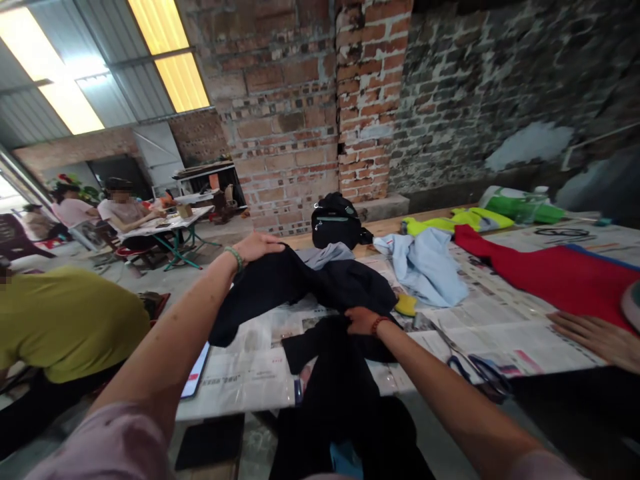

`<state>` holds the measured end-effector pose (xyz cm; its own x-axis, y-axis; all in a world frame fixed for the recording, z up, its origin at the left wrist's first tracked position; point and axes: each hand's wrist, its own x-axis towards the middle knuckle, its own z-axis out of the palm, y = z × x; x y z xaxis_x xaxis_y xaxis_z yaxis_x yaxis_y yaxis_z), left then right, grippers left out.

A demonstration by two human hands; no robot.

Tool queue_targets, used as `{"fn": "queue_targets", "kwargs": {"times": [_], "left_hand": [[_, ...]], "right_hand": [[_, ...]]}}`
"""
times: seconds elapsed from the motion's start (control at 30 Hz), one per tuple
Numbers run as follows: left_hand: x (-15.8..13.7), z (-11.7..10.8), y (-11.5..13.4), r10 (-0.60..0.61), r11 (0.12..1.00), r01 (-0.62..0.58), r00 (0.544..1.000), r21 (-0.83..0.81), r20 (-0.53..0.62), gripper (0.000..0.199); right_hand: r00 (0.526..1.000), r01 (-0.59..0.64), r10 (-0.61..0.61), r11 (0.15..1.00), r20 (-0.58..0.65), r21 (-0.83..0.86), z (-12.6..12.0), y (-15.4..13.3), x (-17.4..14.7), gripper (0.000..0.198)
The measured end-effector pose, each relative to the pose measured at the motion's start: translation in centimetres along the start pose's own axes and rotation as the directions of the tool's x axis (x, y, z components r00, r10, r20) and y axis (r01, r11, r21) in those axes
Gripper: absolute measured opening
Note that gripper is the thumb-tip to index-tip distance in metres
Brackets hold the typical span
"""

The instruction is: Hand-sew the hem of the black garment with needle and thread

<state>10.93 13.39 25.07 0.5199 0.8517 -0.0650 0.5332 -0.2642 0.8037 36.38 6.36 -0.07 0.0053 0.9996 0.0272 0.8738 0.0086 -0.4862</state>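
Observation:
A black garment [270,283] lies bunched over the newspaper-covered table [240,373], and part of it drapes down toward my lap. My left hand [257,248], with a green bead bracelet on the wrist, grips its far left edge. Lower and to the right, my right hand [363,321] has its fingers closed on the dark cloth near the middle. A red bracelet circles that wrist. Just beyond my right hand sits a small yellow piece [405,305]. Light grey cloth [327,255] shows behind the black garment.
Scissors [473,367] lie right of my right forearm. Beyond are a light blue cloth [425,267], a black bag [336,221] and a yellow-green vest [460,220]. Another person's hand [595,337] rests by red cloth [555,270]. A phone [195,373] lies at the left edge.

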Motion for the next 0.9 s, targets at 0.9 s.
{"fn": "queue_targets", "kwargs": {"times": [0.9], "left_hand": [[-11.4, 5.9, -15.1, 0.083, 0.366, 0.236, 0.955, 0.900, -0.284, 0.026]], "right_hand": [[0.916, 0.109, -0.170, 0.977, -0.364, -0.182, -5.1, 7.1, -2.4, 0.028]]}}
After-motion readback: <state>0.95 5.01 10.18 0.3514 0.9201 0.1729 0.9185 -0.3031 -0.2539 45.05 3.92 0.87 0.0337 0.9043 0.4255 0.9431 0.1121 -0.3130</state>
